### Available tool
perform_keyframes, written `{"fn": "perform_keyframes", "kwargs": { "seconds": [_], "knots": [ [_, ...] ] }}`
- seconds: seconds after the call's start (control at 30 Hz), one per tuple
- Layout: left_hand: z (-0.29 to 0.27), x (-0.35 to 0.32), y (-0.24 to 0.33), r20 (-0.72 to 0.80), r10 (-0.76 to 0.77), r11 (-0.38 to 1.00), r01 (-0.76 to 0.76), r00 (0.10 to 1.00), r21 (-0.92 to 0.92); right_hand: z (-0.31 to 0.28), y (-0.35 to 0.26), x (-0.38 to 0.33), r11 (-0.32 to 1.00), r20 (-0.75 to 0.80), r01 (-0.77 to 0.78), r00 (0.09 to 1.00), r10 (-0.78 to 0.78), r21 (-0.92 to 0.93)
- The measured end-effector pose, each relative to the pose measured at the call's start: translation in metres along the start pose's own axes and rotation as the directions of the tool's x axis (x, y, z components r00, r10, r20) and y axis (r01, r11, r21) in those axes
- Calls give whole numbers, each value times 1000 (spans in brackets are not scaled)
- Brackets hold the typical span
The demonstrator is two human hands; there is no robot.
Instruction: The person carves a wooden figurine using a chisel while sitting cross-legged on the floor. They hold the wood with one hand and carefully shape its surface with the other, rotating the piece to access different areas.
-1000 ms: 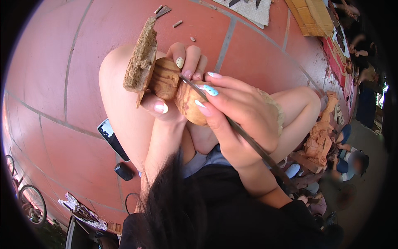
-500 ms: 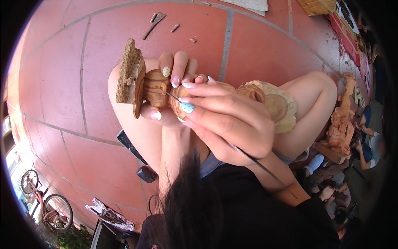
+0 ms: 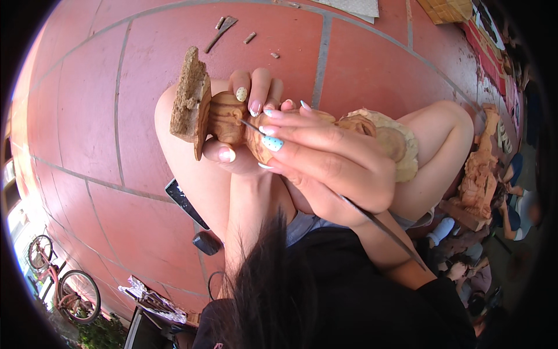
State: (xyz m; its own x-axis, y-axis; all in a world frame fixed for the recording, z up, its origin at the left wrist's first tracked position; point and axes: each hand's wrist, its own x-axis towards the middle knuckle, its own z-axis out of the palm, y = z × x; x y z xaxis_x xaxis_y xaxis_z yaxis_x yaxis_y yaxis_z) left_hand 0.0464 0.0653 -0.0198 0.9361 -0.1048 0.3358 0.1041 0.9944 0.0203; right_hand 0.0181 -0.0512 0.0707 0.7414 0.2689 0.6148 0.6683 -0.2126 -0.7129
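Two hands busy above the knees: left hand (image 3: 244, 139) clasps the wooden carving (image 3: 232, 119), right hand (image 3: 331, 163) pinches a thin carving tool (image 3: 372, 218), tip on the wood. One slip and that point likely jabs the supporting fingers!

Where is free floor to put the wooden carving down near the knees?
Bare red tiles lie left of the raised knee. Farther up, wood chips litter them. The right side is crowded with another carved figure.
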Motion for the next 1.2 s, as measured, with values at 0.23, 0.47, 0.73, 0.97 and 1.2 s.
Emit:
{"fn": "perform_keyframes", "kwargs": {
  "seconds": [0.23,0.47,0.73,0.97,1.2],
  "knots": [
    [-3,3,0,46,6,999,-5,999,-36,-4,-3,1,1000,56,-16,998,17,-9],
    [-2,4,-1,93,1,998,4,996,-57,-2,-1,2,999,40,-26,999,24,42],
    [10,6,-2,110,18,998,-12,994,-57,-23,-14,18,903,103,-320,948,303,287],
    [13,4,-11,139,173,984,-164,975,-76,-16,-14,12,859,107,-374,927,360,349],
    [0,2,-17,314,115,986,-69,942,-153,-11,-29,21,763,86,-420,895,438,492]
  ]
}}
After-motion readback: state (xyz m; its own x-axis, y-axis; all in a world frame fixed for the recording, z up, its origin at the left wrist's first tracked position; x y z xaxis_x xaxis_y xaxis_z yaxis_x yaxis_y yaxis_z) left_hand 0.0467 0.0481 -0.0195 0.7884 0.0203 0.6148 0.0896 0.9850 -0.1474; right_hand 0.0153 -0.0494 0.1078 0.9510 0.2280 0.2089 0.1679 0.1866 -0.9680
